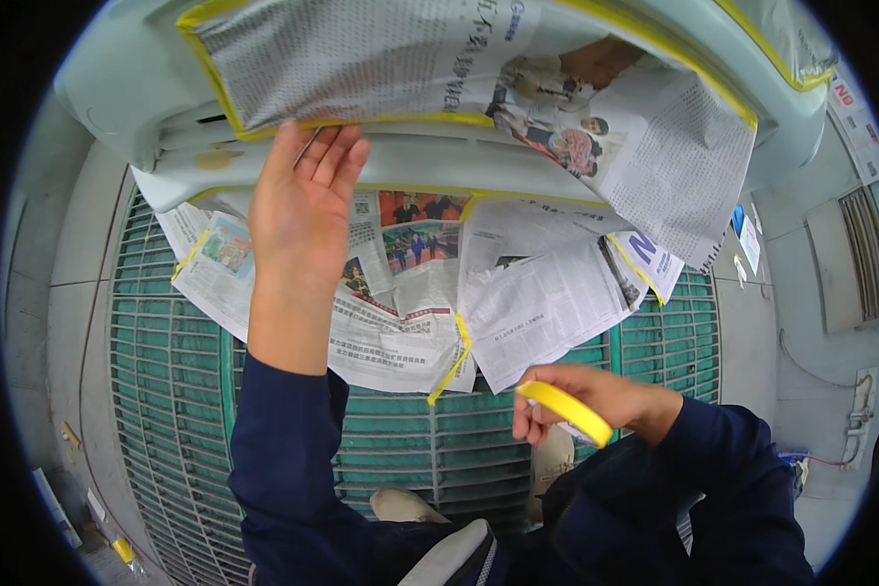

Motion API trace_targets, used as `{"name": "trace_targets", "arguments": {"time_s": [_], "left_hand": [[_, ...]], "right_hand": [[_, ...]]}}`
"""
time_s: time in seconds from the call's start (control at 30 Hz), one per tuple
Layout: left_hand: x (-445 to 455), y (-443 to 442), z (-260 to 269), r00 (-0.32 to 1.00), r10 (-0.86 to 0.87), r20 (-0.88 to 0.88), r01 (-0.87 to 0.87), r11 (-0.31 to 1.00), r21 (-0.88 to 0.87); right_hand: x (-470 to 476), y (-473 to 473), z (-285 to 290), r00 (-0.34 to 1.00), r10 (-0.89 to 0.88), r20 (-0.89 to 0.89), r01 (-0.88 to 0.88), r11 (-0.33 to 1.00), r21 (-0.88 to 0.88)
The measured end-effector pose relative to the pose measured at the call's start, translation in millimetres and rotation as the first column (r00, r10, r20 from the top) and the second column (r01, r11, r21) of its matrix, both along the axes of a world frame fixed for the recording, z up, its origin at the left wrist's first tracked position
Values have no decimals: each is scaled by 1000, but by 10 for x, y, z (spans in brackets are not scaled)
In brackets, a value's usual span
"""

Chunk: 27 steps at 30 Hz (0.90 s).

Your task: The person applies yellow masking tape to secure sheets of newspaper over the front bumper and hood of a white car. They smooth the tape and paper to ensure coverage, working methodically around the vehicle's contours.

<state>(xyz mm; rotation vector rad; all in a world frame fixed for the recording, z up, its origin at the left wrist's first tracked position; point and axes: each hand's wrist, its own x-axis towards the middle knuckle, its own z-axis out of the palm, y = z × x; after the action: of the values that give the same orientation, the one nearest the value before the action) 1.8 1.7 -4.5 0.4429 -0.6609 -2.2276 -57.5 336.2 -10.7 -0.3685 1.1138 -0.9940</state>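
My left hand [308,198] is raised palm towards me, fingertips at the lower yellow-taped edge of a newspaper sheet [322,58] covering part of a pale vehicle bumper [410,157]. A thin dark line shows between its thumb and fingers; whether that is a held tool cannot be told. Yellow masking tape [425,117] runs along this edge and stops near the sheet's middle, where the paper's right part hangs loose. Lower right, my right hand [586,399] holds a roll of yellow masking tape [568,412]. More newspaper [403,315] hangs taped under the bumper's lower lip.
Metal floor grating [388,447] with green material beneath spans the ground. My shoes [406,505] stand on it. A hose fitting [859,417] and a louvred vent [864,253] are on the right. A yellow roll [123,549] lies lower left among scraps.
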Motion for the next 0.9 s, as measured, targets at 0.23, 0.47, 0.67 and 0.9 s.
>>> {"name": "trace_targets", "arguments": {"time_s": [0.23,0.47,0.67,0.9], "left_hand": [[-239,555,107,970,-219,-102,223,974,31],[-470,888,101,941,-329,-77,328,944,-19],[-660,1096,83,867,-494,-65,491,869,-52],[-899,1319,47,862,-497,-96,503,863,45]], "right_hand": [[-135,-85,102,870,-492,-46,471,854,-221],[-507,-141,331,658,-748,-86,638,615,-464],[-744,-78,398,604,-796,-27,683,535,-497],[-1013,-92,369,423,-895,-139,716,424,-555]]}}
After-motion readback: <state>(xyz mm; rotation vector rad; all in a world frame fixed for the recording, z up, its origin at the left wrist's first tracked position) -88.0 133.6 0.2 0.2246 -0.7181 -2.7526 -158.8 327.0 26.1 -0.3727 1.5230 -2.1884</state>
